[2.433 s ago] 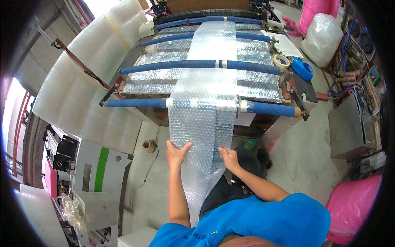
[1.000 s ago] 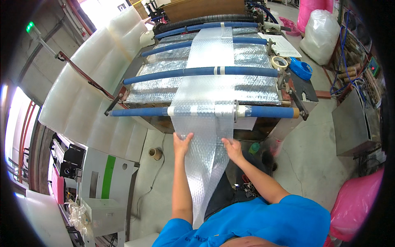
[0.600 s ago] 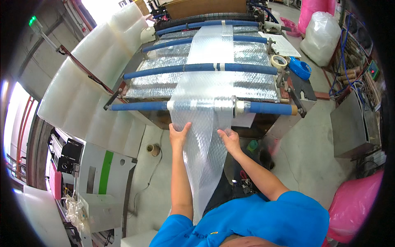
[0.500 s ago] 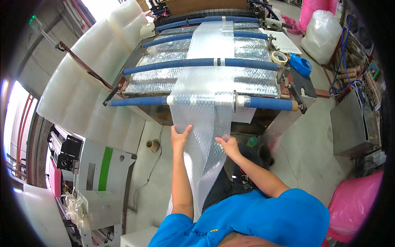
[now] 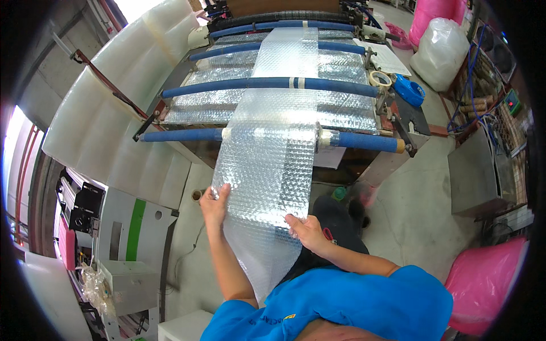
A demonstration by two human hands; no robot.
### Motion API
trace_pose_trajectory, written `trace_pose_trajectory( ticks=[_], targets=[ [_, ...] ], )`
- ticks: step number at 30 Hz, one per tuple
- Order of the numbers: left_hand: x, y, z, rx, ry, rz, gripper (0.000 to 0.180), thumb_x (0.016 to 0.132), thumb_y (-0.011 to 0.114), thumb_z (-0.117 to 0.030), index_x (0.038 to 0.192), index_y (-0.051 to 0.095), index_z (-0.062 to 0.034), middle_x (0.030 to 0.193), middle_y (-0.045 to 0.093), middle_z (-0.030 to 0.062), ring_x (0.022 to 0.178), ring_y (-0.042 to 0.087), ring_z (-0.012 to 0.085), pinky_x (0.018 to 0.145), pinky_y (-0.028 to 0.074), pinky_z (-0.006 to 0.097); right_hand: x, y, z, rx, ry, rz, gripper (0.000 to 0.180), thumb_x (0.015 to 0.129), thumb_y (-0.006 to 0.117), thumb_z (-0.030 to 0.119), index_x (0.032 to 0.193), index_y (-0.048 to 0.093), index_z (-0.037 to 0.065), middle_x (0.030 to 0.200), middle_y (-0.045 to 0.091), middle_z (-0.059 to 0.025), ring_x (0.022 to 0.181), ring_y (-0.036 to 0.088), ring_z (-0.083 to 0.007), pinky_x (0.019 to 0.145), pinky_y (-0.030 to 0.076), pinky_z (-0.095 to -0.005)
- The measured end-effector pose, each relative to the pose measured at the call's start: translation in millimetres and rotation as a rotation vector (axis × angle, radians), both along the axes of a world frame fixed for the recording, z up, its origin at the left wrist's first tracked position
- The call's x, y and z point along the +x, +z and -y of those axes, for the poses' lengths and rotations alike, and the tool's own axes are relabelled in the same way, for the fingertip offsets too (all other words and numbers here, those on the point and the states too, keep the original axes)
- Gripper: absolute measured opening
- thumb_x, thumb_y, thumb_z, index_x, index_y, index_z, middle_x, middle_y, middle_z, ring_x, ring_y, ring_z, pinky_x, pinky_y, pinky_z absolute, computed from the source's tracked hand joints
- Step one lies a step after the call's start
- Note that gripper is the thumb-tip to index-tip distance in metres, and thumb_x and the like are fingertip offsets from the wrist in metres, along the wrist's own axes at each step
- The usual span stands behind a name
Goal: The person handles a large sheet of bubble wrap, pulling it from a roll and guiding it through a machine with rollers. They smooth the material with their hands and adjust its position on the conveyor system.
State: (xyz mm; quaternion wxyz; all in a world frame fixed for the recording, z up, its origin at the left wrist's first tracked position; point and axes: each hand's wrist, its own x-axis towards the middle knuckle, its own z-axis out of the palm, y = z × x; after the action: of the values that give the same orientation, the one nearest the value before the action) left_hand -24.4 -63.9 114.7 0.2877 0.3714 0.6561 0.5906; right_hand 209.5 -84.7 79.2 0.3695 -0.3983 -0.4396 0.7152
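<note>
A long clear bubble-wrap sheet (image 5: 267, 165) runs off a machine over blue rollers (image 5: 273, 85) and hangs down toward me. My left hand (image 5: 215, 200) grips the sheet's left edge. My right hand (image 5: 304, 228) holds its right edge a little lower. The sheet continues below my hands to my blue shirt. The nearest blue roller (image 5: 358, 141) carries the sheet over the machine's front edge.
White foam sheets (image 5: 114, 102) stand to the left of the machine. A tape roll (image 5: 380, 78) and a blue object (image 5: 410, 91) lie on the machine's right side. A big clear bag (image 5: 442, 48) and pink bags (image 5: 483, 281) sit right. A grey cabinet (image 5: 475, 176) stands at the right.
Both hands have slid down along the sheet's edges, drawing more bubble wrap off the front roller. My view has tipped slightly toward the machine.
</note>
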Motion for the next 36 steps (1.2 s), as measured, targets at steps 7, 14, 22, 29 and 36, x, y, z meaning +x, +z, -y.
trace_pose_trajectory(
  ticks=[7,14,22,29,36],
  targets=[
    [12.9,-100.3,-35.3,0.031,0.154,-0.274,0.038,0.073,0.061,-0.037,0.082,0.051,-0.0014,0.068,0.057,0.0097,0.061,0.054,0.0184,0.057,0.041,0.031,0.2,-106.4,-55.7,0.299,-0.120,0.309,0.041,0.079,0.054,0.039,0.057,0.049,0.005,0.050,0.043,0.0016,0.048,0.041,-0.0073,0.046,0.034,-0.0244],
    [20.1,-131.3,-63.6,-0.038,0.268,-0.483,0.053,0.073,0.052,-0.054,0.084,0.045,-0.0029,0.063,0.054,0.0179,0.061,0.053,0.0380,0.053,0.039,0.042,-3.6,-120.9,-76.0,0.300,-0.211,0.414,0.045,0.077,0.053,0.045,0.062,0.051,0.002,0.052,0.045,-0.0014,0.050,0.042,-0.0107,0.050,0.037,-0.0279],
    [22.6,-136.8,-68.9,0.015,0.263,-0.476,0.050,0.075,0.053,-0.049,0.084,0.045,-0.0008,0.065,0.054,0.0158,0.060,0.053,0.0336,0.054,0.039,0.039,-2.7,-127.8,-79.0,0.314,-0.194,0.418,0.043,0.078,0.053,0.043,0.065,0.053,0.001,0.054,0.047,-0.0018,0.052,0.044,-0.0105,0.050,0.037,-0.0265],
    [22.2,-137.6,-68.0,0.017,0.263,-0.477,0.053,0.074,0.052,-0.051,0.086,0.045,-0.0003,0.066,0.054,0.0163,0.060,0.054,0.0338,0.054,0.039,0.039,-1.3,-132.0,-79.5,0.317,-0.173,0.403,0.046,0.078,0.051,0.045,0.064,0.051,0.001,0.053,0.047,-0.0033,0.051,0.044,-0.0125,0.051,0.038,-0.0281],
    [22.6,-136.5,-67.6,-0.010,0.266,-0.494,0.053,0.075,0.052,-0.051,0.087,0.044,-0.0004,0.064,0.053,0.0167,0.059,0.053,0.0338,0.053,0.039,0.039,0.0,-131.3,-79.7,0.318,-0.158,0.409,0.046,0.079,0.051,0.045,0.065,0.052,0.001,0.054,0.048,-0.0034,0.052,0.046,-0.0129,0.052,0.039,-0.0284]
  ],
)
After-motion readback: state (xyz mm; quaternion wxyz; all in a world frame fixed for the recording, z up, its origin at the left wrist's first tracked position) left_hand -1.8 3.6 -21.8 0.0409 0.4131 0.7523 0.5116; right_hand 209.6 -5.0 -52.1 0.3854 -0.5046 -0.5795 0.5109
